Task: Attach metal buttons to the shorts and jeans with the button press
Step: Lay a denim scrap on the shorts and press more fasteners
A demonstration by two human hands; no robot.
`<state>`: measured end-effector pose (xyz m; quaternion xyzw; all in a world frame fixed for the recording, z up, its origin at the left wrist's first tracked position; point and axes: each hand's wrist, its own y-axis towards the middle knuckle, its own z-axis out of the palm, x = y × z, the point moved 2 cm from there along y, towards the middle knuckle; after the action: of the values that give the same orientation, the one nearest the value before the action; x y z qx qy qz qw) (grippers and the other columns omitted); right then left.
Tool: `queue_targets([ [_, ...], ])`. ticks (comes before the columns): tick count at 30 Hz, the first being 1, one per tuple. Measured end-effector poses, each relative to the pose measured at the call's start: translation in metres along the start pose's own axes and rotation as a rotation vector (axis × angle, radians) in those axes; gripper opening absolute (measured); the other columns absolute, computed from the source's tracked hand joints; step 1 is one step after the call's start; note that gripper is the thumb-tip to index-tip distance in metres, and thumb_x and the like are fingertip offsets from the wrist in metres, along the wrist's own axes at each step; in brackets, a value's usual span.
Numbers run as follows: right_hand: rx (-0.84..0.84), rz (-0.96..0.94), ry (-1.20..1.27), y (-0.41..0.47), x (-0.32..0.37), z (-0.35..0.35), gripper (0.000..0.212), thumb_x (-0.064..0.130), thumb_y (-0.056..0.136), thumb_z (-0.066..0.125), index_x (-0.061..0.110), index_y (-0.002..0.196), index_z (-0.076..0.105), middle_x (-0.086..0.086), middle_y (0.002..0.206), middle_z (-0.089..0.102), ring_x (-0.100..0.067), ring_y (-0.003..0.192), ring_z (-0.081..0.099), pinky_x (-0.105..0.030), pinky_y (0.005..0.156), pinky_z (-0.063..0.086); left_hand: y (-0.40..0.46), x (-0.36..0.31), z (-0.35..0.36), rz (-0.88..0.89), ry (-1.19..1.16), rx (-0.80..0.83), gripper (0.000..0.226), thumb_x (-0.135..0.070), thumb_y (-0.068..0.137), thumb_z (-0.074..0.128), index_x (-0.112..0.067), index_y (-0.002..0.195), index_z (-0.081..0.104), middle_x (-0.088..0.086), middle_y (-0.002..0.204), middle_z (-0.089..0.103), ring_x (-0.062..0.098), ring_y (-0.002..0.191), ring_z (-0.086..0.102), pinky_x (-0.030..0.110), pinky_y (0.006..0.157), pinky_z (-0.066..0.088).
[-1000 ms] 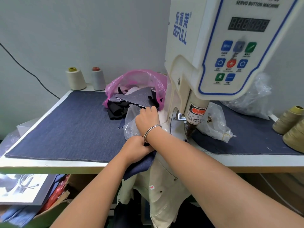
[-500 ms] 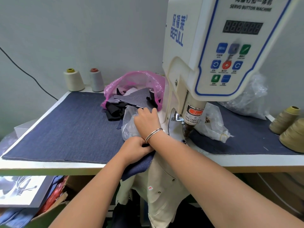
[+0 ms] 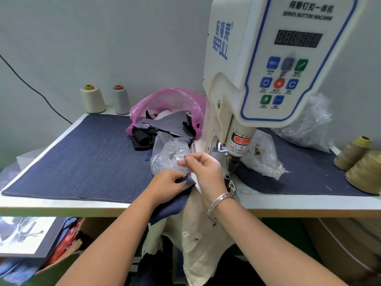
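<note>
A white servo button press (image 3: 255,65) stands on the table, its punch (image 3: 233,165) hanging over a small black die post (image 3: 226,178). My left hand (image 3: 167,185) pinches the corner of a dark blue denim piece (image 3: 171,207) at the table's front edge. My right hand (image 3: 203,170), with bangles on the wrist, is just left of the die and pinches something tiny between thumb and forefinger, likely a metal button. A clear bag with small metal parts (image 3: 170,156) lies right behind my hands. A beige garment (image 3: 198,240) hangs below the table edge.
A pink bag of fabric scraps (image 3: 171,116) sits behind the clear bag. Two thread cones (image 3: 92,99) stand at the back left, and olive cones (image 3: 365,172) at the right. More clear bags (image 3: 266,159) lie right of the press. A denim mat (image 3: 86,157) covers the table.
My right hand has come out of the clear bag toward me, now pinching a small piece. My left hand has shifted slightly and lifted the denim corner. The camera has tilted.
</note>
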<state>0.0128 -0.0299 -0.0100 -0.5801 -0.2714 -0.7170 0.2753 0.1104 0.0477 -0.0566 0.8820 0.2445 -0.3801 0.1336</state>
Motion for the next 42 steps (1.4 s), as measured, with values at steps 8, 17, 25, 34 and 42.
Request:
queue_targets([
  [8,-0.009,0.16,0.24,-0.06,0.009,-0.08,0.027,0.019,0.056,0.08,0.012,0.081,0.072,-0.014,0.086,0.073,-0.017,0.082,0.071,-0.02,0.068,0.056,0.001,0.001,0.001,-0.012,0.006,-0.004,0.038,-0.035,0.09,0.066,-0.001,0.075,0.062,0.007,0.065,0.056,0.01,0.063,0.044,0.029,0.062,0.035],
  [17,-0.081,0.192,0.106,-0.025,0.012,-0.117,0.012,-0.003,0.083,0.063,0.006,0.089,0.069,-0.011,0.083,0.074,-0.015,0.078,0.071,-0.02,0.068,0.057,0.002,0.003,0.003,-0.027,0.016,-0.017,0.035,-0.029,0.091,0.066,-0.004,0.068,0.058,-0.002,0.059,0.049,0.008,0.058,0.039,0.026,0.059,0.032],
  [25,-0.04,0.154,-0.032,-0.011,0.013,-0.123,0.017,-0.003,0.082,0.065,0.011,0.089,0.073,-0.011,0.087,0.075,-0.018,0.084,0.071,-0.019,0.07,0.055,0.004,0.003,0.002,-0.024,0.015,-0.019,0.039,-0.036,0.09,0.067,-0.003,0.07,0.059,-0.003,0.061,0.049,0.007,0.059,0.04,0.024,0.057,0.031],
  [34,0.028,0.041,-0.294,-0.004,0.013,-0.114,0.017,0.005,0.078,0.074,0.022,0.074,0.072,0.012,0.072,0.07,0.002,0.072,0.063,-0.01,0.067,0.049,0.005,0.006,0.003,-0.009,0.029,-0.023,0.034,-0.03,0.092,0.064,0.0,0.076,0.062,0.002,0.065,0.052,0.01,0.065,0.042,0.028,0.062,0.034],
  [42,0.104,-0.015,-0.334,-0.005,0.011,-0.111,0.018,0.002,0.083,0.069,0.018,0.078,0.074,0.004,0.082,0.067,0.001,0.074,0.063,-0.012,0.069,0.05,0.005,0.006,0.004,-0.001,-0.007,-0.02,0.038,-0.038,0.09,0.066,-0.002,0.076,0.063,-0.001,0.065,0.053,0.009,0.064,0.043,0.029,0.062,0.035],
])
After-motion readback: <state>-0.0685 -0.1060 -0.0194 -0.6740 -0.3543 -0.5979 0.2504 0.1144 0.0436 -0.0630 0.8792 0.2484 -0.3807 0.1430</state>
